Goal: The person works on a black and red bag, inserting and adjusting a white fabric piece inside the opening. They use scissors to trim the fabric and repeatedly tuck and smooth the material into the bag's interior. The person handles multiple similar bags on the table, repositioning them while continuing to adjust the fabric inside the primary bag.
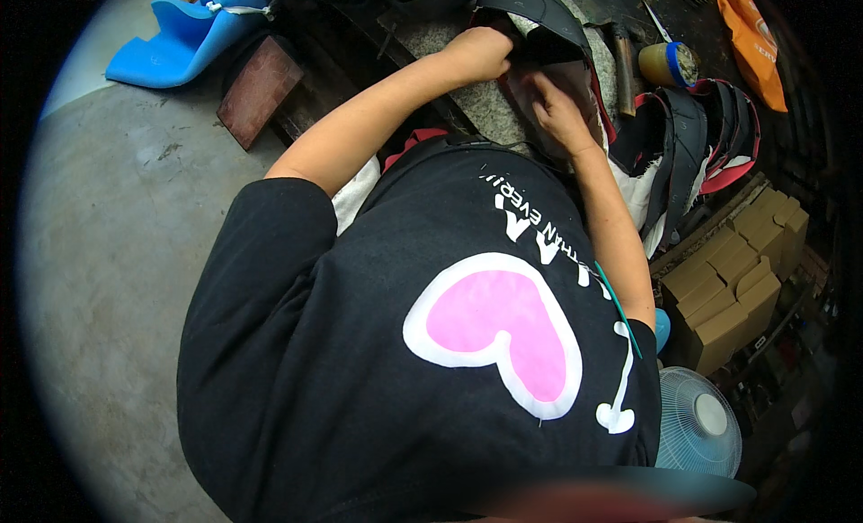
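Note:
A curved black piece with a red edge and a pale lining (548,15) rests over a speckled grey stone slab (490,110) at the top of the view. My left hand (479,54) is closed at its left edge; the fingertips are hidden. Against the pale lining lies my right hand (564,116), fingers bent and seemingly pinching it, though what sits between them is too small to tell. Just right of the piece is a hammer (622,74) with a wooden handle.
Similar black pieces with red lining (679,146) are piled at right, below a yellow jar (668,65) and an orange bag (751,47). Cardboard boxes (733,271) and a fan (701,424) stand lower right. Blue sheet material (180,42) and a reddish-brown board (259,92) lie upper left.

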The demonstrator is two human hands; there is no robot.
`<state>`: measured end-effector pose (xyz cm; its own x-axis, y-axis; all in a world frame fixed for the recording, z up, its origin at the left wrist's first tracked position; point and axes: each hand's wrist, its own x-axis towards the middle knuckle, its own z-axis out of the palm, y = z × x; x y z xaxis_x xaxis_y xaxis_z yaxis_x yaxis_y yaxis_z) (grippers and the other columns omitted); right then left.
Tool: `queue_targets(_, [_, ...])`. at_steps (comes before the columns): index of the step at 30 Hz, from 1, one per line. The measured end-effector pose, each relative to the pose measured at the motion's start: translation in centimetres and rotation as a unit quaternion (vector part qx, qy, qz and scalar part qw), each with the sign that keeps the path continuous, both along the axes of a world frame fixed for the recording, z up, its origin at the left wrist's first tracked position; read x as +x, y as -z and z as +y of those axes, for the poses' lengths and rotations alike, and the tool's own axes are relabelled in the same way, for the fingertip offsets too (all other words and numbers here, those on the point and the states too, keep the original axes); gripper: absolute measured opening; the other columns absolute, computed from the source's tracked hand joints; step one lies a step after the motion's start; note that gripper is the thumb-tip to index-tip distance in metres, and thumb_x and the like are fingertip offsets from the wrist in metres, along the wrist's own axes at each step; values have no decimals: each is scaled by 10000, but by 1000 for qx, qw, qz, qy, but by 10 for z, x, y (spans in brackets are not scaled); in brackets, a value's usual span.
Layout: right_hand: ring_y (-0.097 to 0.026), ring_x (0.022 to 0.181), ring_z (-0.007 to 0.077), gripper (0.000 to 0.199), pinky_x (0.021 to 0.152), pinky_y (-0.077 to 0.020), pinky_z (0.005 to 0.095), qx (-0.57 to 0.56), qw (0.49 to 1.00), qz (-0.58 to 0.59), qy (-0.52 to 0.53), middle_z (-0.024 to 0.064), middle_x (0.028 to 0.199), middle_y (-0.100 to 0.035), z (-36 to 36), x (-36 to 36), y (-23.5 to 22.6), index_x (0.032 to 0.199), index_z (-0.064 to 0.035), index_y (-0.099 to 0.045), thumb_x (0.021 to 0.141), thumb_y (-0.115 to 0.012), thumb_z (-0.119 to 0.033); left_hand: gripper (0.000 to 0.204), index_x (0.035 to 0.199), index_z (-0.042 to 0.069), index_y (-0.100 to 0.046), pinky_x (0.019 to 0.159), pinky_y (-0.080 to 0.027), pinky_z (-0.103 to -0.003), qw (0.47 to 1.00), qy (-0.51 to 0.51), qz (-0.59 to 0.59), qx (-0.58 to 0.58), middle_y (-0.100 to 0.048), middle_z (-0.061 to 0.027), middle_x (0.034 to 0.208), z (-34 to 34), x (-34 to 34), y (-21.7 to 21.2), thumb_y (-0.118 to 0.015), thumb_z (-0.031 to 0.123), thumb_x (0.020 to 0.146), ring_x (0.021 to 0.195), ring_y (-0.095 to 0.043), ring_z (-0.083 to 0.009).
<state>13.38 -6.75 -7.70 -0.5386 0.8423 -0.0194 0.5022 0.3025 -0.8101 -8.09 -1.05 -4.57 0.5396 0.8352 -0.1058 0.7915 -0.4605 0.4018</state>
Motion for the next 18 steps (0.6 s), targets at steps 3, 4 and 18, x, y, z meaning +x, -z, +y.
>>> queue_targets(3, [-580, 1113, 379, 445, 956, -462, 390, 5, 1000, 14, -17, 210, 1184, -608, 0, -1, -1, 1257, -41, -517, 814, -532, -7, 247, 852, -20, -712, 782, -542, -473, 999, -4, 41, 11, -676, -256, 876, 5, 3, 6, -594, 178, 765, 844, -674, -393])
queue_targets(4, [-579, 1112, 378, 441, 954, -462, 389, 3, 1000, 14, -21, 209, 1190, -605, 1, -1, 0, 1254, -44, -517, 815, -530, -5, 243, 861, -14, -714, 787, -541, -469, 998, -8, 69, 8, -678, -252, 892, 7, 5, 7, -584, 168, 768, 858, -674, -391])
queue_targets(18, [-592, 1094, 323, 362, 946, -452, 365, -42, 996, 10, -73, 168, 1143, -606, 1, -12, -17, 1234, -32, -512, 874, -522, 6, 330, 958, -8, -719, 837, -526, -466, 981, 50, 150, -111, -666, -266, 968, 24, 11, -3, -522, 224, 828, 935, -663, -404])
